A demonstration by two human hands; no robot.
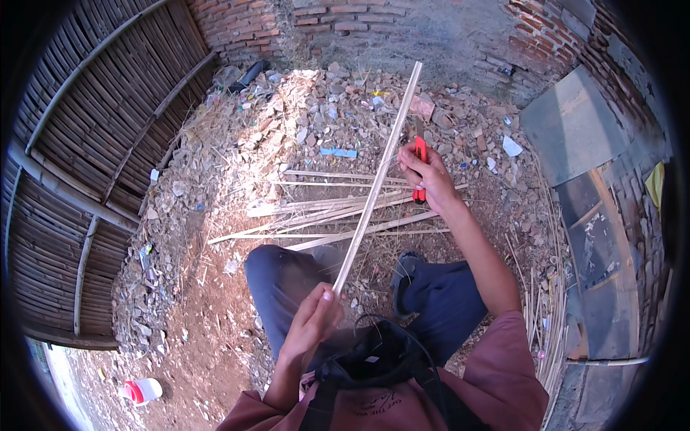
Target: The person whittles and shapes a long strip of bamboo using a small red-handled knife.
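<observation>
My left hand (314, 316) is closed round the lower end of a long, pale bamboo strip (380, 174), which slants up and away to the right. In my right hand (427, 173) is a red utility knife (420, 152), its dark blade pointing away from me. The knife is just right of the strip; whether the fingers also touch the strip I cannot tell. Beneath both, several split bamboo strips (316, 212) lie roughly crosswise on the ground in front of my knees.
Rubble (323, 108) covers the ground toward a brick wall (345, 21). A woven bamboo wall (108, 86) stands at left, with a red-and-white container (142, 391) below it. On the right are leaning panels (575, 122) and a bundle of long thin strips (558, 316).
</observation>
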